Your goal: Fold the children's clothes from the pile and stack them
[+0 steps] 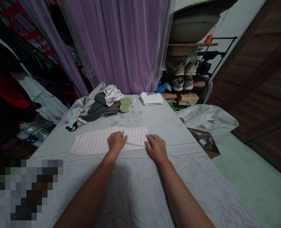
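the left hand (116, 141) lies flat and open on a striped garment (93, 142), the right hand (156, 148) flat at its far end, neither gripping. the garment lies folded on a bed (164, 126), below a clothes pile (97, 104).

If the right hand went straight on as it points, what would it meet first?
The folded white cloth with pink stripes, right at the fingertips of the right hand; they may already touch it.
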Motion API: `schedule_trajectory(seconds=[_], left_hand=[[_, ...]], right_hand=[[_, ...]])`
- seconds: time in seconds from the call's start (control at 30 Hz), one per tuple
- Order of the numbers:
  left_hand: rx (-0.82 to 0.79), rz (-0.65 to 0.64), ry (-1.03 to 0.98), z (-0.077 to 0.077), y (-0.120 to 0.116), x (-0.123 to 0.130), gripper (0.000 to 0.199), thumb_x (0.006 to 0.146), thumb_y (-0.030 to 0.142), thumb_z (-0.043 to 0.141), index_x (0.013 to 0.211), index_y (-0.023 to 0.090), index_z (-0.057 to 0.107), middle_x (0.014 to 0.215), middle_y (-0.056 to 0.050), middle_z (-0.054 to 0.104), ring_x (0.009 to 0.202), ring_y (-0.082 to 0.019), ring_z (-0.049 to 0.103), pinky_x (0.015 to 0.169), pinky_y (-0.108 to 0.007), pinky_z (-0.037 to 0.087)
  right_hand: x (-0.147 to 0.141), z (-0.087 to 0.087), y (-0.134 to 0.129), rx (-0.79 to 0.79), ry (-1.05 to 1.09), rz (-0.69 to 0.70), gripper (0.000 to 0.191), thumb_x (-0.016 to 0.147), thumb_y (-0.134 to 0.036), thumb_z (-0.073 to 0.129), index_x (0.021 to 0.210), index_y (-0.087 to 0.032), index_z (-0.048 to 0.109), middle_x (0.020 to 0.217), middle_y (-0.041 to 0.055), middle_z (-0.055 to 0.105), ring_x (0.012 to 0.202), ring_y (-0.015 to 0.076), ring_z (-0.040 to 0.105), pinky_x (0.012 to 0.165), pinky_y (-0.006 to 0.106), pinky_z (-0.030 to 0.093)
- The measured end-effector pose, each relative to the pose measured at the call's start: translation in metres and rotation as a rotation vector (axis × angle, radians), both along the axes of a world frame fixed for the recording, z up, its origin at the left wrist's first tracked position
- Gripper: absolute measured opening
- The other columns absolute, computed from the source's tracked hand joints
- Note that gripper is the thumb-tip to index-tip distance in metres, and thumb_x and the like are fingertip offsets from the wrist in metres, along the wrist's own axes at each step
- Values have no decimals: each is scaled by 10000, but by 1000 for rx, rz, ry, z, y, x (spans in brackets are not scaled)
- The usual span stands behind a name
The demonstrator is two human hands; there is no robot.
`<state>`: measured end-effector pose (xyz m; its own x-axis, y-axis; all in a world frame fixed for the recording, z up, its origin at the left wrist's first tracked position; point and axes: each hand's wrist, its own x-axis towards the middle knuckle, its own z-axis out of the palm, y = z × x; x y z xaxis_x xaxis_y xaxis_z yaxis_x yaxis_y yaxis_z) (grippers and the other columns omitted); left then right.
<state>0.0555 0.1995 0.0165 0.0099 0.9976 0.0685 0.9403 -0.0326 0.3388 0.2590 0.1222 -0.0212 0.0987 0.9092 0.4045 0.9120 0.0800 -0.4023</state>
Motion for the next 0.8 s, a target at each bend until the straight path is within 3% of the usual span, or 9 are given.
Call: schedule_trajectory(seconds=[0.17,0.33,0.53,0.6,0.67,0.73,0.8], left_hand=[[4,-6,53,1,0,0,186,839,410,562,834,238,634,974,-60,727,1035,-287,608,849,-400,415],[-134,27,57,9,8,-1,344,792,473,606,1040,235,623,1060,-91,728,1082,-297,617,893,-410,406],[-257,-22,24,13,17,-8,256,762,488,621,740,233,610,936,-67,730,998,-286,642,856,-389,419],[-215,-3,-118,11,15,-8,222,742,426,661,705,224,577,847,-39,710,955,-256,644,826,-349,435],[-207,28,-437,6,10,-6,196,727,358,692,722,214,560,777,-14,676,889,-218,650,776,-303,462],[-257,56,-782,1,6,-2,191,745,331,689,816,204,565,782,-7,664,824,-183,657,722,-271,492],[-321,67,-979,-3,2,1,243,789,344,661,955,193,568,868,-26,684,808,-159,667,704,-260,521]], right_hand=[[0,1,-1,-4,-5,11,322,907,-321,537,1201,-233,635,1214,106,644,1158,246,533,941,400,357],[-1,-1,-1,7,-6,-1,328,905,-311,533,1200,-219,641,1215,112,645,1153,250,537,945,402,362],[1,-11,1,156,32,13,318,889,-255,528,1179,-211,653,1191,97,663,1154,242,542,975,400,367],[2,-13,1,210,43,11,307,895,-238,510,1161,-202,660,1175,95,675,1149,242,549,983,402,368],[1,-14,2,254,57,15,299,904,-228,491,1146,-189,663,1154,95,688,1133,240,564,977,396,377],[-1,-13,2,282,68,43,293,912,-224,479,1137,-186,662,1127,90,701,1111,231,582,966,382,389],[-5,-11,2,293,72,84,290,915,-217,477,1140,-190,658,1112,82,708,1108,223,589,963,370,395]])
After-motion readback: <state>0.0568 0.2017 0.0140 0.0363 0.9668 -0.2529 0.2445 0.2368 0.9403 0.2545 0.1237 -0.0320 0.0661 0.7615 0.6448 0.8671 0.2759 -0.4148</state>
